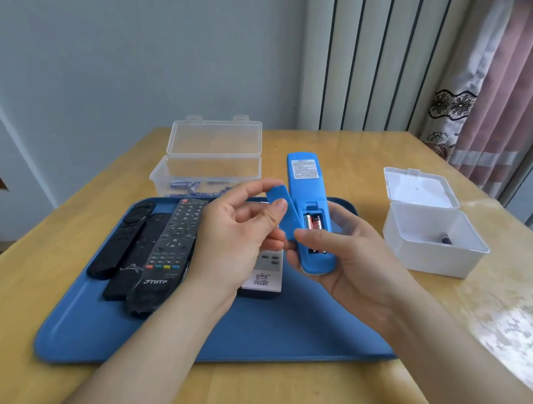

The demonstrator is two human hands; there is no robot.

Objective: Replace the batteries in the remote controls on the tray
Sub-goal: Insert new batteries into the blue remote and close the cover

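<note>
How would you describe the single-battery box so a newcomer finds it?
On the wooden table, right of the blue tray, stands a white box, lid open. Unlike the clear box behind the tray, holding several blue batteries, it holds one dark battery.

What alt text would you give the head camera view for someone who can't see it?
A right hand holds a blue remote back-up, its battery bay open on two batteries, while the left hand pinches its blue cover. Below, a blue tray carries four remotes; a clear box of batteries and a white box stand nearby.
</note>
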